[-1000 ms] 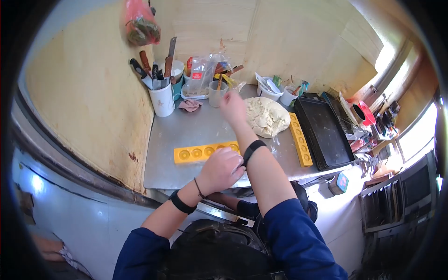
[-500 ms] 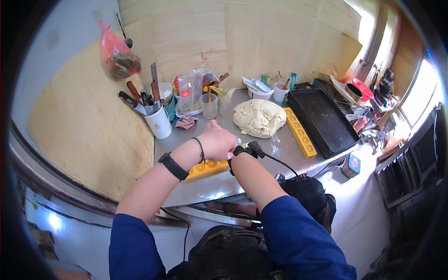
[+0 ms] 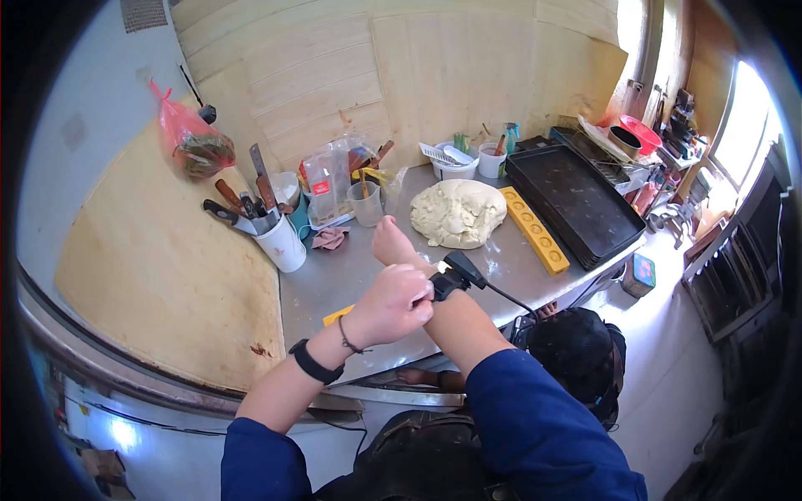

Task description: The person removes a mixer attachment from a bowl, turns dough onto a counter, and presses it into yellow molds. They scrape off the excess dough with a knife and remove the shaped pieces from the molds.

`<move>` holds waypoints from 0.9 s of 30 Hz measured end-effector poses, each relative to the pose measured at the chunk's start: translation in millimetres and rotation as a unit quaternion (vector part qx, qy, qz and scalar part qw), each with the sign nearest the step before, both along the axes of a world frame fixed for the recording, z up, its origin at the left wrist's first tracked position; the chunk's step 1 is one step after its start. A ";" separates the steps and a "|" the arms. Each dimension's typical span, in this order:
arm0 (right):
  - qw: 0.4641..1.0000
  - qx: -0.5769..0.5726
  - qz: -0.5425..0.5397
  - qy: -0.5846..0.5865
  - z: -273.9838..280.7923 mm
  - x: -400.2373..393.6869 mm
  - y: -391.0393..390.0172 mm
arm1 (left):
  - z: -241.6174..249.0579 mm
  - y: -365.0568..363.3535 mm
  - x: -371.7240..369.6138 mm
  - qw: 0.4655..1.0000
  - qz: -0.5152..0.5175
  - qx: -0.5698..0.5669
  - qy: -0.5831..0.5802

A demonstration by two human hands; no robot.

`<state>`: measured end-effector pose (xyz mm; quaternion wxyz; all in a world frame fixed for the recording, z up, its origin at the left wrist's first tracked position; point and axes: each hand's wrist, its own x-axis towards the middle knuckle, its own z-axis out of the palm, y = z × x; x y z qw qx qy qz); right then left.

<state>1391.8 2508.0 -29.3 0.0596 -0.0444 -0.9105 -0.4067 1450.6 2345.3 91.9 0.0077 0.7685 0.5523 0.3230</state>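
The left hand (image 3: 388, 307) has its fingers curled together on the black strap (image 3: 449, 285) around the right wrist (image 3: 456, 312). I can't tell about the right hand's (image 3: 395, 242) fingers. Farther out, a white cup (image 3: 282, 249) holds knives (image 3: 220, 210) and a pink bag (image 3: 178, 121) holds green stuff (image 3: 200, 155).

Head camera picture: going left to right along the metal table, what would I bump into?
White pot of knives, pink cloth, clear plastic cup, big lump of dough, long yellow mould, black baking tray.
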 end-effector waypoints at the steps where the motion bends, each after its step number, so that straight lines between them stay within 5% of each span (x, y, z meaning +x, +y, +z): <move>1: 1.000 0.001 -0.003 0.000 -0.1 -2.2 3.3 | -4.3 -5.0 -2.8 1.000 0.017 -0.001 0.000; 3: 0.981 -0.174 -0.020 0.082 9.5 -1.9 2.9 | -11.3 -8.8 -5.9 0.999 0.035 0.005 0.010; 4: 0.981 -0.174 -0.018 0.082 12.9 -0.2 0.8 | -13.0 -10.3 -7.3 0.998 0.058 0.010 0.021; 6: 0.912 -0.371 -0.048 0.170 18.2 1.4 -6.3 | -11.8 -8.2 -4.6 0.998 0.061 0.011 0.012; 7: 0.913 -0.372 -0.040 0.163 21.4 0.7 -9.6 | -11.6 -8.7 -4.3 0.998 0.065 0.012 0.002; 9: 0.819 -0.532 -0.038 0.212 19.2 -5.9 -5.8 | -16.9 -6.6 -18.7 0.996 0.073 -0.006 -0.054; 11: 0.778 -0.548 0.057 0.303 10.1 -4.5 15.4 | -19.3 -0.4 -49.1 0.984 0.109 -0.044 -0.131; 12: 0.799 -0.496 0.078 0.331 10.9 3.5 22.3 | -20.8 2.2 -69.5 0.974 0.149 -0.067 -0.155; 13: 0.816 -0.442 0.099 0.359 14.4 11.1 25.9 | -28.5 5.1 -95.7 0.966 0.215 -0.063 -0.132; 15: 0.662 -0.616 0.073 0.421 25.7 20.8 21.0 | -51.0 2.1 -133.3 0.950 0.289 -0.058 -0.106; 17: 0.631 -0.680 0.014 0.374 49.4 30.3 13.5 | -65.4 1.7 -157.0 0.828 0.503 -0.190 0.156; 18: 0.594 -0.733 -0.056 0.326 58.3 34.5 9.3 | -72.4 1.9 -167.6 0.826 0.508 -0.187 0.157; 19: 0.594 -0.734 -0.050 0.326 64.6 37.0 2.0 | -79.5 1.0 -177.6 0.797 0.501 -0.266 0.208; 21: 0.857 -0.457 -0.109 0.212 72.1 39.5 -12.7 | -81.4 2.1 -189.6 0.760 0.490 -0.338 0.261; 23: 0.833 -0.316 0.194 0.410 50.9 38.5 -25.6 | -79.6 7.4 -196.1 0.725 0.518 -0.357 0.280; 25: 0.738 -0.511 0.292 0.329 69.3 46.7 -60.2 | -79.5 14.9 -201.5 0.713 0.531 -0.345 0.300; 27: 0.700 -0.594 0.296 0.264 81.0 54.2 -93.6 | -88.5 19.8 -205.8 0.687 0.546 -0.329 0.348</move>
